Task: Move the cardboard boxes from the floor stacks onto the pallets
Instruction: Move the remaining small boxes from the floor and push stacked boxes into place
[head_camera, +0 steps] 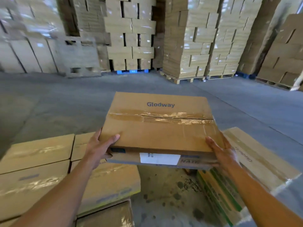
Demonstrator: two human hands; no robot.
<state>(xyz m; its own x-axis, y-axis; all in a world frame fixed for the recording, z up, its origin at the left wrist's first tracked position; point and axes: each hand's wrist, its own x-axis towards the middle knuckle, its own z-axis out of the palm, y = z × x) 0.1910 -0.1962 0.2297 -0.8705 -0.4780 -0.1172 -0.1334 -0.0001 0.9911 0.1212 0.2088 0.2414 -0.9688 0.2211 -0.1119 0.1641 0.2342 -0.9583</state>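
Note:
I hold a taped cardboard box (157, 128) marked "Glodway" in the air in front of me, above the floor. My left hand (100, 148) grips its near left corner, thumb on top and fingers underneath. My right hand (224, 153) clasps the near right side, fingers lying along the top edge and under the bottom. A white label shows on the box's near face. Floor stacks of similar boxes (36, 174) lie low at the left, and another box (255, 161) with green stripes on its side lies at the right.
Tall wrapped stacks of boxes stand on wooden pallets (185, 79) and a blue pallet (131, 71) across the back. An upright wooden pallet (80, 58) leans at the back left. Grey concrete floor (65, 99) stretches between me and them, stained near my feet.

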